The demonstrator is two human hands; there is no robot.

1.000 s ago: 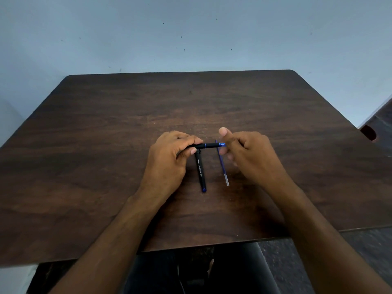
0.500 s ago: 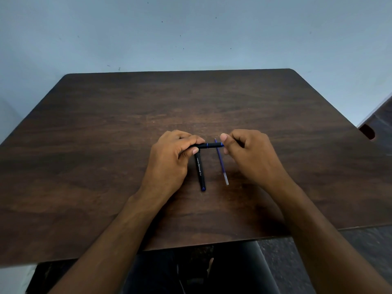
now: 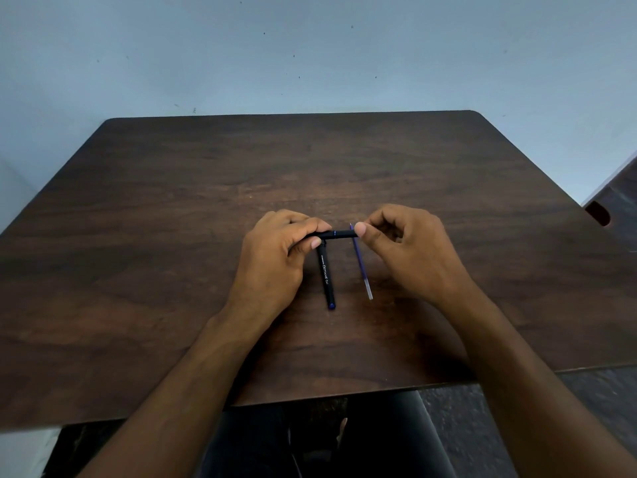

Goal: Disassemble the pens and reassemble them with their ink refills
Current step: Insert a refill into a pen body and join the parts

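Two bare forearms reach over the near edge of a dark wooden table [image 3: 138, 270]. The left hand [image 3: 279, 257] curls its fingers and thumb around one end of a black pen [image 3: 339, 234] held level above the tabletop; the right hand [image 3: 410, 250] pinches the other end. Just below the grip, a second black pen [image 3: 326, 276] and a thin blue refill [image 3: 362, 267] lie side by side, apart. Beyond the table's far edge stands a pale blue wall [image 3: 310, 56].
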